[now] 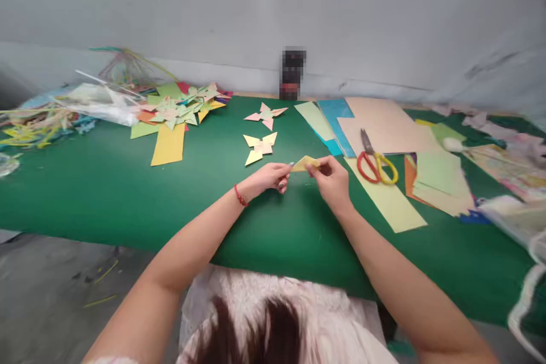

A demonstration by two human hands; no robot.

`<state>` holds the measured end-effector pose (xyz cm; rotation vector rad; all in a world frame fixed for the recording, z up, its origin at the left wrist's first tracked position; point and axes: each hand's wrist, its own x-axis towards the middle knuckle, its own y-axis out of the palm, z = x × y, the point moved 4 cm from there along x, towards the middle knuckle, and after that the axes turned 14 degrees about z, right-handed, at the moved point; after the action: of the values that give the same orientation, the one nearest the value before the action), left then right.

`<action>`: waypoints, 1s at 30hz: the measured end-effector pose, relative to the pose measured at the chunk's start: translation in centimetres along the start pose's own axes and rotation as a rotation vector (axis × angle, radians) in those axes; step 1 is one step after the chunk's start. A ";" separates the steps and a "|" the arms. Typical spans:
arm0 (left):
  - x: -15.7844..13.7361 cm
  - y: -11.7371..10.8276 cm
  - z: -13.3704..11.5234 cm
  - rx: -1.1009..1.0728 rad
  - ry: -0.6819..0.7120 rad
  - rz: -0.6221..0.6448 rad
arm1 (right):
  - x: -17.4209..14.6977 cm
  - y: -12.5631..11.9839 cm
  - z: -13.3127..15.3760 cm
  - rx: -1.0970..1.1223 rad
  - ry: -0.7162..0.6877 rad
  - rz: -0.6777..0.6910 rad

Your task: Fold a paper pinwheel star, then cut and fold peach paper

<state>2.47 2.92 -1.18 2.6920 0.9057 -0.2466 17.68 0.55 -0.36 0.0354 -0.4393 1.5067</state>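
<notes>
Between my two hands is a small folded piece of yellow paper (304, 163), raised to a low peak in its middle. My left hand (275, 177) pinches its left end, and a red bracelet circles that wrist. The right end is pinched by my right hand (333, 180). Just beyond my left hand lies a folded paper star (265, 147) in yellow and pale pink. A second folded star (265, 115), pink and pale green, lies farther back. To the right of my right hand, scissors (375, 165) with one red and one yellow handle rest on paper sheets.
Many folded stars (187, 105) are heaped at the back left, beside a yellow strip (168, 145). Coloured sheets (384, 119) and a pale green stack (439, 173) cover the right of the green table (106, 193). Paper strips (42, 125) tangle at far left. A dark, blurred-out object (292, 74) stands by the wall.
</notes>
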 end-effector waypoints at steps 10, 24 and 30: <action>0.9 -0.4 0.2 0.249 0.195 -0.068 | 0.1 -0.3 -0.6 0.068 0.089 -0.008; -0.2 -0.3 -0.7 0.629 0.222 -0.218 | 0.1 -0.4 -0.7 0.073 0.135 0.012; 0.0 -0.2 -0.6 0.618 0.215 -0.202 | 0.1 -0.4 -0.9 0.066 0.138 0.017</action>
<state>2.42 3.29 -0.65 3.2332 1.3542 -0.3290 18.34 0.89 -1.04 -0.0203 -0.2796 1.5291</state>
